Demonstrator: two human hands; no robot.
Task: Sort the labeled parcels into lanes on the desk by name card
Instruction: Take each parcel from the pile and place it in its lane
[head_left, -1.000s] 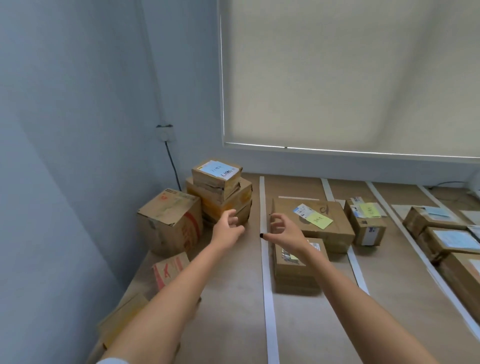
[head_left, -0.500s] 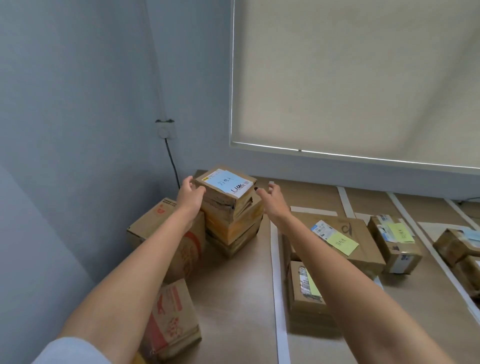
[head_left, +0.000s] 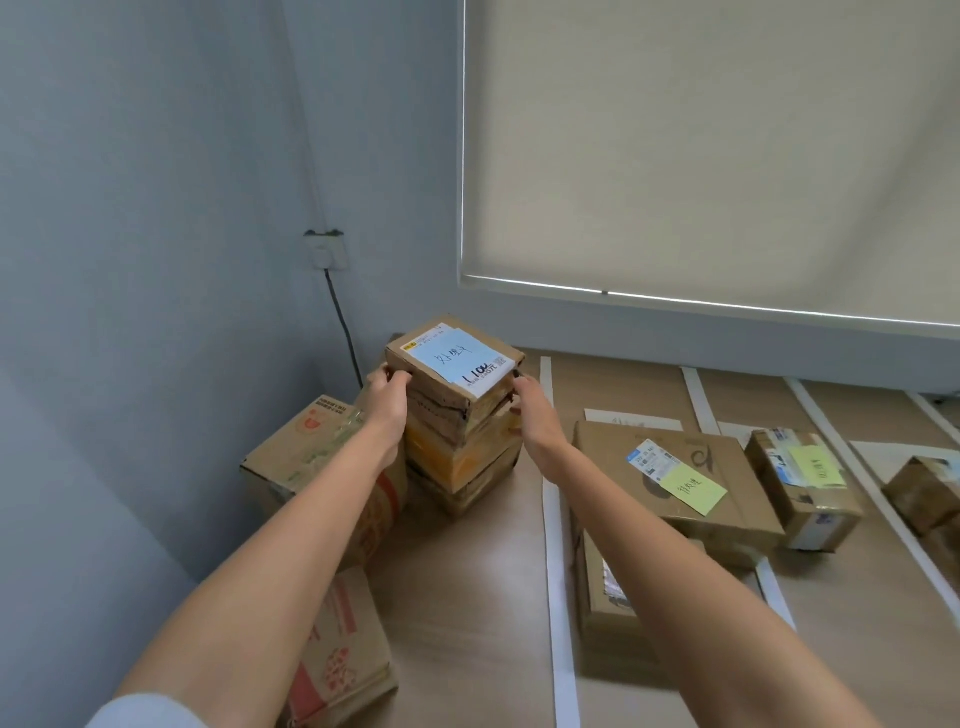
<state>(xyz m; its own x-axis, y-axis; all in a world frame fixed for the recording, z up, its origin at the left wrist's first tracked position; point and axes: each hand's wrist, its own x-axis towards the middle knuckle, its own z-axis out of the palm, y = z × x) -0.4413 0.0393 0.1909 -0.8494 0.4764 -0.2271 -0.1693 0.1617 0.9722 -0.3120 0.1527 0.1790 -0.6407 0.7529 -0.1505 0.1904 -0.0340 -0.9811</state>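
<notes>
I see the top parcel (head_left: 457, 371) sitting on a stack of cardboard boxes (head_left: 462, 457) in the far left corner of the desk (head_left: 467, 597), left of the first white tape line (head_left: 556, 545). A pale blue card with handwriting covers most of its lid. My left hand (head_left: 387, 397) presses against its left side, thumb hooked over the top edge, and my right hand (head_left: 530, 402) grips its right side, fingers curled around the far corner; both hands clasp this parcel between them. It rests on the stack; I cannot tell whether it is lifted at all.

Just left of the stack stands a larger box with red print (head_left: 322, 467), partly behind my left forearm, and another red-printed box (head_left: 337, 660) lies nearer to me. Right of the tape line, a wide flat parcel (head_left: 675, 478) carries a white shipping label and a yellow note (head_left: 693, 488), with a smaller parcel (head_left: 608, 597) in front of it. In the next lane sits a parcel with a yellow note (head_left: 802, 493).
</notes>
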